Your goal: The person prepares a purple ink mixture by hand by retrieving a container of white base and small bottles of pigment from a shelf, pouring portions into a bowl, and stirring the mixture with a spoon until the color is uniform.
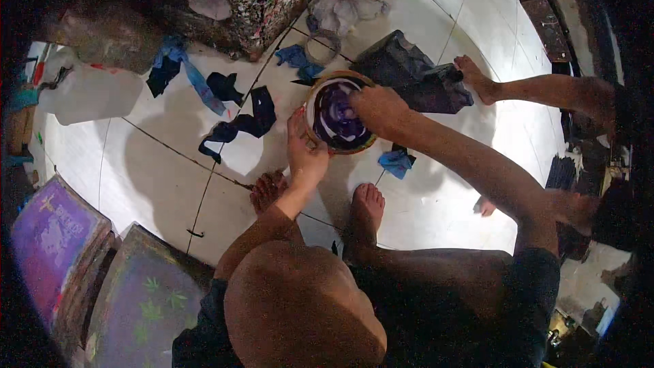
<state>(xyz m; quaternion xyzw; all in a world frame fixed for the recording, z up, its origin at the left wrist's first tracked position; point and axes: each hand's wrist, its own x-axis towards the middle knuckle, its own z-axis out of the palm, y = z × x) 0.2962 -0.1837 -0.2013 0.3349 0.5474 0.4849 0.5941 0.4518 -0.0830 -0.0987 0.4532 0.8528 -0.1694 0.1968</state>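
Purple-stained framed panels stand near-left of paint tub. Tub's on white floor tile: left hand clamped on its left side, right hand over the purple paint, can't tell if gripping anything. Beyond tub: tape roll, plastic bag.

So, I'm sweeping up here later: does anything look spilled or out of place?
Yes: crumpled dark scraps, apparently cloth, lie strewn on the tiled floor left of the round container. They look odd because they're scattered, not gathered. No clear spill shows around the container.
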